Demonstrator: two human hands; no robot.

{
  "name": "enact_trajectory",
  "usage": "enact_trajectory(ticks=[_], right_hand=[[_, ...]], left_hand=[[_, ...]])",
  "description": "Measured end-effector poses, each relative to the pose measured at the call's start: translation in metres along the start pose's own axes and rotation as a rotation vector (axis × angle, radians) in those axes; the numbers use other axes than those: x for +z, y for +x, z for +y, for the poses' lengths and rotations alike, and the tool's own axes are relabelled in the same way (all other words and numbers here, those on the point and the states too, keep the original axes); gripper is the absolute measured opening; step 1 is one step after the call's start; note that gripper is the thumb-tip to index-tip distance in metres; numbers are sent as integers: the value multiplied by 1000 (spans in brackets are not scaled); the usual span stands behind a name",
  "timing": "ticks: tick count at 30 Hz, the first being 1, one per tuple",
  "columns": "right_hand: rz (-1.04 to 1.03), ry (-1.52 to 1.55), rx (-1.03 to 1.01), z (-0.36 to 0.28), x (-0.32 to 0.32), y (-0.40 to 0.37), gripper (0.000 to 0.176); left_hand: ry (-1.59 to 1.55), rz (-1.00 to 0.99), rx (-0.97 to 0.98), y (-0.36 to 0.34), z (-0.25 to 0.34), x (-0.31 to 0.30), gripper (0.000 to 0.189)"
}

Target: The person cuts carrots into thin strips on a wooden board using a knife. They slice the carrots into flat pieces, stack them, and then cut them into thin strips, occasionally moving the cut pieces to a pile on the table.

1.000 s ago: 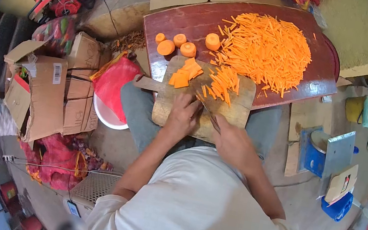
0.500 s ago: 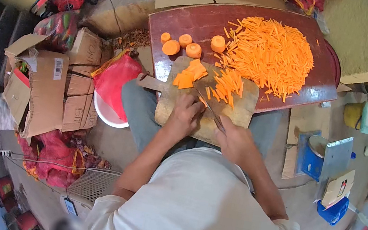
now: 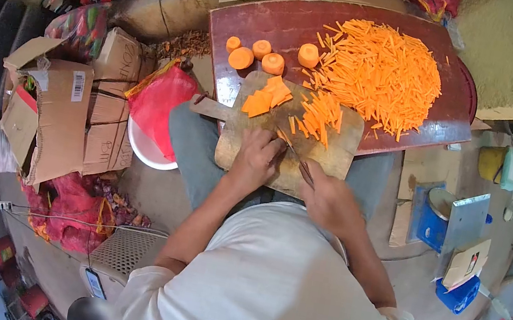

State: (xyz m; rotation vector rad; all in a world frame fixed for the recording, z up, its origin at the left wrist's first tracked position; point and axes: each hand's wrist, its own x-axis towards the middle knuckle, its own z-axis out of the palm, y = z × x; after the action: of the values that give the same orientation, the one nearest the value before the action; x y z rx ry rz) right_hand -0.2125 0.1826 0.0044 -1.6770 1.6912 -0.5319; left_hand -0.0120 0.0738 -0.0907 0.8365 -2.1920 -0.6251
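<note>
My right hand (image 3: 325, 195) is wrapped round the handle of a knife (image 3: 296, 156), whose blade lies over a wooden cutting board (image 3: 331, 162). Beside the blade, my left hand (image 3: 259, 155) has its fingers curled down on the board, pressing something mostly hidden, with a bit of orange at the fingertips. Thin carrot slices (image 3: 268, 97) and a small group of carrot sticks (image 3: 320, 118) rest on the upper board. Beyond it, on the dark red table (image 3: 273, 20), are a large heap of carrot sticks (image 3: 379, 75) and several thick carrot pieces (image 3: 241, 58).
Cardboard boxes (image 3: 66, 121) stand at the left, near a red mesh bag (image 3: 161, 103) in a white basin (image 3: 152, 155). A grey perforated plastic chair (image 3: 127, 252) is behind at lower left. At right are a blue container (image 3: 434, 220) and a metal sheet (image 3: 465, 225).
The knife blade has shifted slightly beside my left fingertips. My left hand remains on the board in nearly the same place. The whole view has shifted slightly.
</note>
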Motion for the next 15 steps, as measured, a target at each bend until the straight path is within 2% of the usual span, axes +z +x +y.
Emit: enact_trajectory(ticks=[6, 9, 12, 15], right_hand=[[-19, 15, 53, -8, -8, -8, 31], [19, 14, -17, 1, 2, 3, 30], [-4, 13, -1, 0, 0, 6, 30], [-44, -3, 98, -12, -7, -10, 30]], left_hand=[[1, -21, 0, 1, 3, -10, 27], [1, 0, -13, 2, 5, -8, 28], [12, 8, -1, 2, 3, -9, 28], [33, 42, 1, -1, 2, -6, 26]])
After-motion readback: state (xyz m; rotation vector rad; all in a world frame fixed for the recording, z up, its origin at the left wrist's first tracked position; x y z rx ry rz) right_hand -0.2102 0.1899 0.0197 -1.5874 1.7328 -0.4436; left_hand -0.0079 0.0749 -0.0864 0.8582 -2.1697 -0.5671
